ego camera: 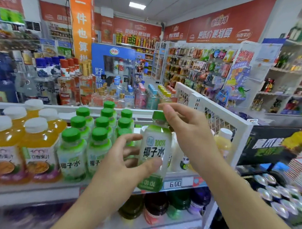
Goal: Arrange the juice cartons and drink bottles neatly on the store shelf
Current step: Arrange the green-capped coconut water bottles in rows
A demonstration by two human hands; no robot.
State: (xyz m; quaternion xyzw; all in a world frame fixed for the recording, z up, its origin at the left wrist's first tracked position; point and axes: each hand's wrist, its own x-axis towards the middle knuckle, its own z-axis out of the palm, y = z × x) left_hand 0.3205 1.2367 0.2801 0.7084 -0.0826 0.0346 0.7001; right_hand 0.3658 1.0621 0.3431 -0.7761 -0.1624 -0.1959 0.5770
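- The shelf [36,192] carries my rows of green-capped bottles [99,143].
- I hold the coconut water bottle [154,155] upright just right of those rows.
- My left hand [124,167] grips its body.
- My right hand [184,127] pinches its cap.

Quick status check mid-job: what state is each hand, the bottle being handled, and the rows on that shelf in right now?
Left hand: curled round the bottle's body, thumb across the label.
Right hand: fingers at the bottle's cap.
Coconut water bottle: upright, capped, held at the shelf front.
Green-capped bottles: upright, in rows.
Orange juice bottles: upright, white-capped.
Price tag: reads 6.00.
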